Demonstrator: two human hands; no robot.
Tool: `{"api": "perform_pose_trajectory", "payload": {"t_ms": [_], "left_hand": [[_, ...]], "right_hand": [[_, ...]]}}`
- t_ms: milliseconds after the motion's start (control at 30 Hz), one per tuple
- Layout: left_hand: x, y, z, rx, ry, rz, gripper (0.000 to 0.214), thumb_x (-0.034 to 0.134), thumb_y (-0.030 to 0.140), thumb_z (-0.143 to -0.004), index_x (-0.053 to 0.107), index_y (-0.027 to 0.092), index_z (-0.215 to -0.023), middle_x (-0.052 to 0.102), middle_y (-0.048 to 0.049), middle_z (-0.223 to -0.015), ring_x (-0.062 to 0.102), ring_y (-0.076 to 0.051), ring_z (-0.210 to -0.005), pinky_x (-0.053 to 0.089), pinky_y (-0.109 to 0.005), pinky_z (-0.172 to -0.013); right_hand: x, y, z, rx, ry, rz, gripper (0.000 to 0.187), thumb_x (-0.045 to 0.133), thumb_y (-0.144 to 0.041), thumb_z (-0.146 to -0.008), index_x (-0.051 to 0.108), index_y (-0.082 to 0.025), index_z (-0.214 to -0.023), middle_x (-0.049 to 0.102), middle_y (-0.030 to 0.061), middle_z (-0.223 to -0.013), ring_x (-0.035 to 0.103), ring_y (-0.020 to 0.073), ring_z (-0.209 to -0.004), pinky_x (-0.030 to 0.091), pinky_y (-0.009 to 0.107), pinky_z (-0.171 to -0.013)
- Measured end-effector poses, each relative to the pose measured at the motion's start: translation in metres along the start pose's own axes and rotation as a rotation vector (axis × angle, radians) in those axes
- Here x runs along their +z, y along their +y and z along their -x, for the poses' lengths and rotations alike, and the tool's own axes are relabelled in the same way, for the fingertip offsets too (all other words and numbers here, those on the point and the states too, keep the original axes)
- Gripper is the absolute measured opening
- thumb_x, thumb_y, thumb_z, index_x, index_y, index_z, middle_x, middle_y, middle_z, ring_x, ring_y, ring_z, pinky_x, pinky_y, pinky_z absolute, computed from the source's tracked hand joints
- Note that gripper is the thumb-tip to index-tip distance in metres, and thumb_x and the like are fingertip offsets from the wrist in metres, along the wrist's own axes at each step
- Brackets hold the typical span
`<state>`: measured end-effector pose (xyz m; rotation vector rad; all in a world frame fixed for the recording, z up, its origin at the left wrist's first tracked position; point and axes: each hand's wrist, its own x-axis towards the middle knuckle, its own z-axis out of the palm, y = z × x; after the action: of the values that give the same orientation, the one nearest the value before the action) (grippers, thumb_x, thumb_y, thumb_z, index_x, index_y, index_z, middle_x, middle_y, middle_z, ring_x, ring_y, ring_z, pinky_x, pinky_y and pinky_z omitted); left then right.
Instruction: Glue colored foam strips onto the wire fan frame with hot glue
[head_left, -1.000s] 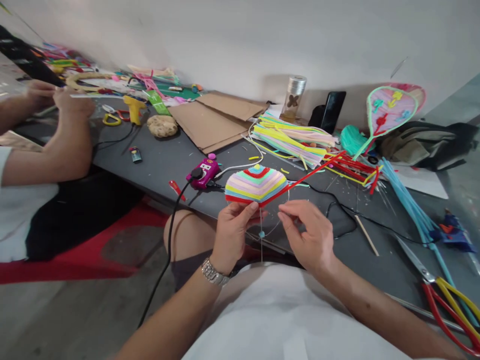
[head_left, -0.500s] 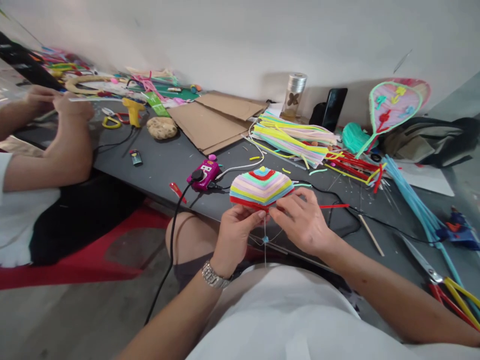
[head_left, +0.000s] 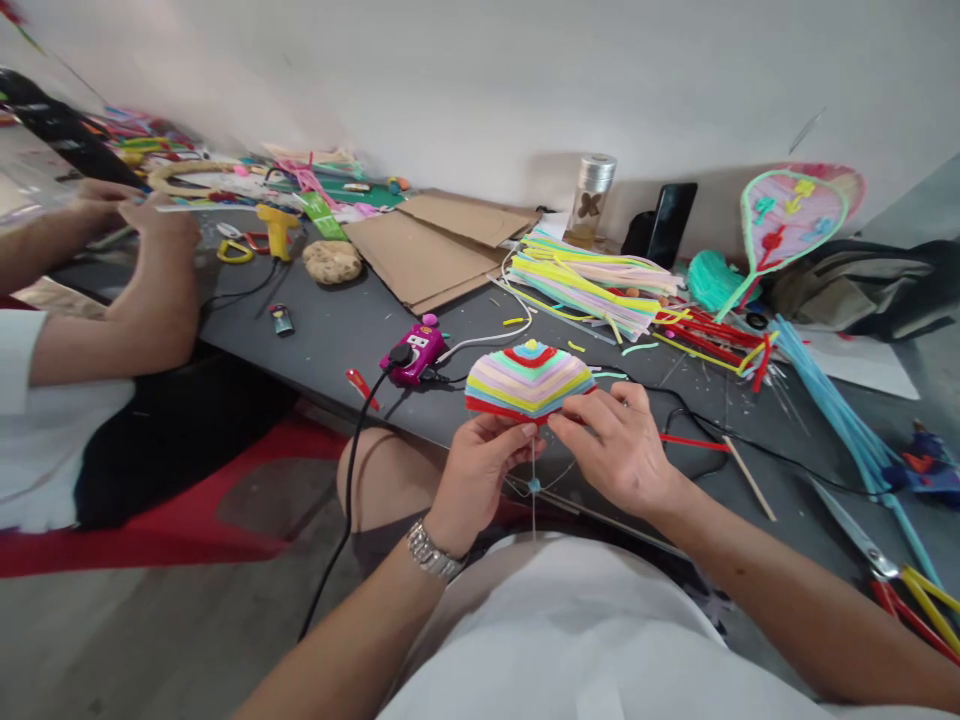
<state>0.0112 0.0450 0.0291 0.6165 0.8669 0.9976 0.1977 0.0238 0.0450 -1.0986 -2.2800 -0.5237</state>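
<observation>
Here's where I'm at: the striped piece (head_left: 529,380) sits right between my hands, just above the desk (head_left: 322,350) edge. It's built up in pastel bands of pink, blue, yellow and green, with a red peak near the top, a small yellow-and-blue blob on the tip, and a red rim along the bottom, so the layered front looks pretty much filled in. A thin thread (head_left: 533,510) with a blue bead (head_left: 534,485) hangs below it, right under my fingertips, and I can't see the back from here, so I can't say what's left there. My left hand (head_left: 480,465) has its fingers curled up, pinching the lower edge against my thumb. My right hand (head_left: 615,450) comes in from the other side with the fingers (head_left: 592,412) loosely spread, and the thumb and first finger meet at the rim, but I can't tell if they're pinching the rim or the thread. Just past my right fingers a red stem (head_left: 694,442) lies on the desk, and beyond the piece there's a big stem pile (head_left: 585,290) of loose ones.
</observation>
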Motion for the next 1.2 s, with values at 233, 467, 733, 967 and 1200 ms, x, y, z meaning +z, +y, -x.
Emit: {"api": "perform_pose_trajectory", "payload": {"t_ms": [233,467,733,967,1200], "left_hand": [[-0.001,0.001,-0.001,-0.024,0.001,0.008,0.037,0.098,0.031,-0.056,0.075,0.011,-0.075,0.072,-0.0023,-0.076,0.067,-0.011,-0.068,0.058,-0.023,-0.068],[-0.001,0.005,-0.001,0.0,0.035,-0.044,0.036,0.098,0.034,-0.054,0.074,0.012,-0.07,0.07,-0.0007,-0.069,0.065,-0.011,-0.065,0.056,-0.022,-0.065],[0.003,0.008,-0.002,0.005,0.038,-0.147,0.034,0.096,0.033,-0.052,0.073,0.013,-0.066,0.07,-0.0018,-0.067,0.064,-0.013,-0.067,0.056,-0.023,-0.065],[0.005,0.014,-0.003,0.016,0.015,-0.208,0.032,0.095,0.033,-0.052,0.075,0.013,-0.067,0.07,-0.0021,-0.066,0.064,-0.013,-0.064,0.054,-0.023,-0.064],[0.005,0.023,-0.005,0.041,-0.052,-0.274,0.026,0.093,0.03,-0.057,0.074,0.015,-0.066,0.069,-0.001,-0.063,0.063,-0.011,-0.062,0.052,-0.021,-0.064]], "right_hand": [[0.0,0.002,0.004,0.038,0.014,-0.016,0.018,0.051,-0.013,-0.101,0.068,-0.021,-0.101,0.073,0.0038,-0.095,0.059,0.0151,-0.077,0.03,0.038,-0.081],[-0.017,0.02,0.014,0.293,0.065,-0.154,0.011,0.06,-0.013,-0.098,0.067,-0.02,-0.095,0.074,0.0035,-0.093,0.067,0.0161,-0.086,0.035,0.037,-0.085],[-0.028,0.044,0.009,0.442,-0.027,-0.434,0.006,0.069,-0.016,-0.093,0.071,-0.021,-0.093,0.076,0.0028,-0.092,0.069,0.0188,-0.089,0.039,0.037,-0.091],[-0.035,0.07,-0.007,0.402,-0.241,-0.696,0.009,0.07,-0.011,-0.088,0.075,-0.019,-0.088,0.074,0.0022,-0.085,0.064,0.0149,-0.079,0.044,0.03,-0.08],[-0.046,0.09,-0.021,0.416,-0.451,-0.93,0.005,0.068,-0.018,-0.087,0.072,-0.016,-0.084,0.071,0.0005,-0.083,0.062,0.0127,-0.076,0.046,0.025,-0.072]]}}
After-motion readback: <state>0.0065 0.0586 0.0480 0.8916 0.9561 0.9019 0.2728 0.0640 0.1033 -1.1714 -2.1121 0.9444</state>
